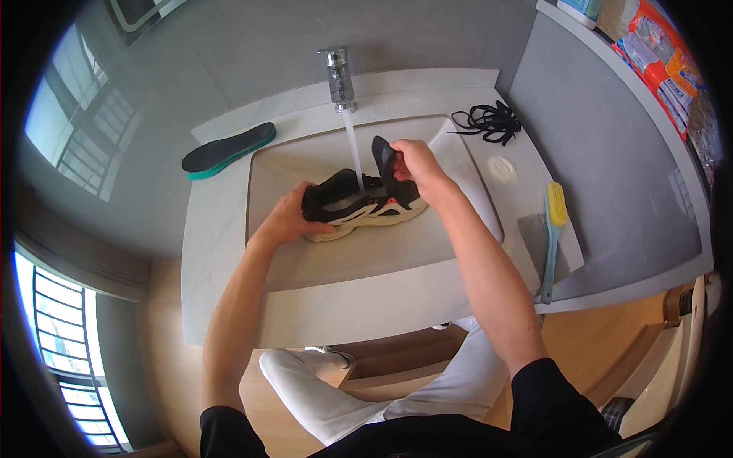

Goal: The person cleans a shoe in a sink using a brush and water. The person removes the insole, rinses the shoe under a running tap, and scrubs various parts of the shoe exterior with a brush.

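Note:
A black and cream sneaker (pixel 365 215) is held low in the white sink (pixel 305 267), its toe toward the right. My left hand (pixel 285 217) grips the heel end, thumb along the near side. With its fingers closed on the shoe's black tongue (pixel 384 159), my right hand (pixel 418 169) pulls it up and away from the opening. Water runs from the chrome faucet (pixel 340 80) in a stream down into the shoe. No laces show in it.
A black and green insole (pixel 229 150) lies on the left counter. Black shoelaces (pixel 492 122) sit at the back right, near a whitish round patch (pixel 502 169). A blue brush with yellow bristles (pixel 551 237) rests along the right edge. Colourful packages (pixel 664 69) stand on the ledge beyond.

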